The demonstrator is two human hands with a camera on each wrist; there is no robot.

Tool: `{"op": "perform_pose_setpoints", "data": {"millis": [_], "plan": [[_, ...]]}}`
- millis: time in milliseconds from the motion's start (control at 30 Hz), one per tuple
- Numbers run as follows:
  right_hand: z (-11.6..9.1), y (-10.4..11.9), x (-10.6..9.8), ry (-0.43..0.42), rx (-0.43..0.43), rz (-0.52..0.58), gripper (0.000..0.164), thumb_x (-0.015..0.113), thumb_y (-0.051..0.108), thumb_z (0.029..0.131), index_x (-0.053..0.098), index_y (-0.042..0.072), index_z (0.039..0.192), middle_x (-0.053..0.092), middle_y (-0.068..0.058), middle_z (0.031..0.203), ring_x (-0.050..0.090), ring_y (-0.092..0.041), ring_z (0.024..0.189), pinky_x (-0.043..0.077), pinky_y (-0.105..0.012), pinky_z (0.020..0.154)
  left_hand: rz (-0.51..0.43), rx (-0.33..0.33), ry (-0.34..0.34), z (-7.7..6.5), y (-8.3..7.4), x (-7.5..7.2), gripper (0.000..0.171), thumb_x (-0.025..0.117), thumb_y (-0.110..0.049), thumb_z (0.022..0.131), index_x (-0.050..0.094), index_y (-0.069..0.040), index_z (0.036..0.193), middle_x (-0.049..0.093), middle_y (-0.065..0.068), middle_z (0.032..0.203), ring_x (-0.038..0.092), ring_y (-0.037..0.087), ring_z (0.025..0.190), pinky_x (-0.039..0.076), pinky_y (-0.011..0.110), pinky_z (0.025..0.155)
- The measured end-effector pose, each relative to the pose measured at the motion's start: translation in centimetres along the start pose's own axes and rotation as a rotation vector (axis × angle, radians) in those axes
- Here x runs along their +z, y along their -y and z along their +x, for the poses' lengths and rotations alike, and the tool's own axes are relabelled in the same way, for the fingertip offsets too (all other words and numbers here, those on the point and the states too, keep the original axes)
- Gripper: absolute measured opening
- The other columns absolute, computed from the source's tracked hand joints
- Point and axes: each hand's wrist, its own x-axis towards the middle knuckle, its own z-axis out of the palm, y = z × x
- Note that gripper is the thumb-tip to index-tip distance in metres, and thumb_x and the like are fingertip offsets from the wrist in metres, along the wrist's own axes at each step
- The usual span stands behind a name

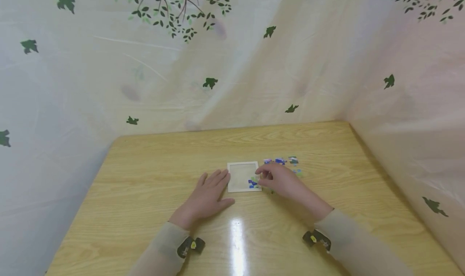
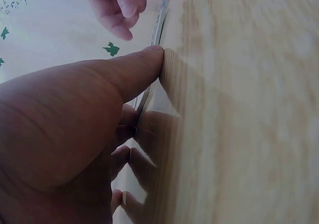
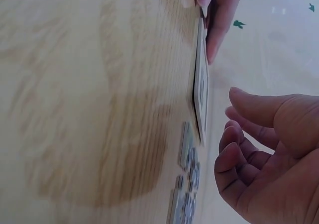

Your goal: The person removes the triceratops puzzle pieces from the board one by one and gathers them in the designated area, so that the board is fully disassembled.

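A small square puzzle tray [image 1: 241,190] with a white rim lies flat on the table. Blue and green puzzle pieces [image 1: 252,183] sit in its lower right corner. My left hand [image 1: 208,193] rests with outstretched fingers against the tray's left edge, thumb spread toward the near side. Over the tray's right edge hovers my right hand [image 1: 281,182], fingers loosely bent. The right wrist view shows a gap between this hand's thumb and fingers [image 3: 232,159], with nothing held there. Loose puzzle pieces [image 1: 280,161] lie beyond and beside the right hand, which partly hides them.
The wooden table [image 1: 152,211] reaches back to a pale curtain [image 1: 239,66] printed with leaves and branches, which also hangs along both sides. A light reflection [image 1: 237,243] shines on the tabletop between the forearms. Each sleeve carries a dark wrist device [image 1: 317,239].
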Motion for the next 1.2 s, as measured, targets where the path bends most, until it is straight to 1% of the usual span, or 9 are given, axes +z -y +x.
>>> {"op": "perform_pose_setpoints", "data": {"millis": [200, 367, 633, 867, 1033, 1200], "plan": [[0.8, 0.8, 0.8, 0.024, 0.011, -0.04, 0.031, 0.086, 0.013, 0.098, 0.079, 0.007, 0.127, 0.064, 0.001, 0.096, 0.059, -0.016, 0.086, 0.053, -0.035, 0.076, 0.004, -0.002, -0.001, 0.1, 0.1, 0.2, 0.088, 0.059, -0.061, 0.109, 0.031, -0.008, 0.174, 0.024, 0.008, 0.182, 0.019, 0.033, 0.169, 0.005, 0.063, 0.135], [1.2, 0.9, 1.2, 0.02, 0.014, -0.085, 0.032, 0.088, 0.012, 0.095, 0.08, 0.009, 0.126, 0.064, 0.0, 0.096, 0.057, -0.015, 0.086, 0.051, -0.034, 0.076, 0.003, 0.003, -0.007, 0.1, 0.1, 0.2, 0.088, 0.06, -0.06, 0.109, 0.032, -0.007, 0.174, 0.025, 0.008, 0.182, 0.019, 0.033, 0.168, 0.006, 0.063, 0.135], [1.4, 1.0, 1.5, 0.023, 0.04, -0.116, 0.035, 0.09, 0.015, 0.093, 0.08, 0.008, 0.126, 0.063, 0.0, 0.098, 0.057, -0.016, 0.087, 0.051, -0.034, 0.075, 0.008, 0.005, -0.008, 0.1, 0.1, 0.2, 0.087, 0.06, -0.059, 0.11, 0.032, -0.007, 0.174, 0.025, 0.009, 0.182, 0.02, 0.033, 0.168, 0.006, 0.063, 0.135], [1.5, 0.8, 1.7, 0.014, 0.038, -0.134, 0.033, 0.089, 0.014, 0.092, 0.08, 0.009, 0.123, 0.063, 0.001, 0.098, 0.058, -0.016, 0.088, 0.052, -0.035, 0.076, 0.01, 0.004, -0.01, 0.0, -0.2, -0.1, 0.087, 0.06, -0.059, 0.11, 0.033, -0.007, 0.174, 0.025, 0.009, 0.182, 0.02, 0.032, 0.168, 0.006, 0.064, 0.134], [1.4, 1.1, 1.8, 0.015, 0.031, -0.143, 0.029, 0.089, 0.011, 0.091, 0.081, 0.009, 0.119, 0.064, 0.0, 0.097, 0.058, -0.015, 0.087, 0.052, -0.035, 0.077, 0.008, 0.006, -0.013, 0.0, -0.2, -0.1, 0.087, 0.06, -0.059, 0.11, 0.033, -0.006, 0.174, 0.026, 0.009, 0.182, 0.021, 0.033, 0.168, 0.006, 0.064, 0.134], [1.3, 1.5, 1.7, 0.023, 0.051, -0.136, 0.026, 0.088, 0.009, 0.092, 0.08, 0.008, 0.117, 0.064, -0.001, 0.098, 0.057, -0.016, 0.088, 0.052, -0.036, 0.078, 0.006, 0.006, -0.015, 0.0, -0.2, -0.1, 0.087, 0.061, -0.058, 0.11, 0.033, -0.006, 0.173, 0.027, 0.009, 0.181, 0.021, 0.033, 0.168, 0.007, 0.064, 0.134]]}}
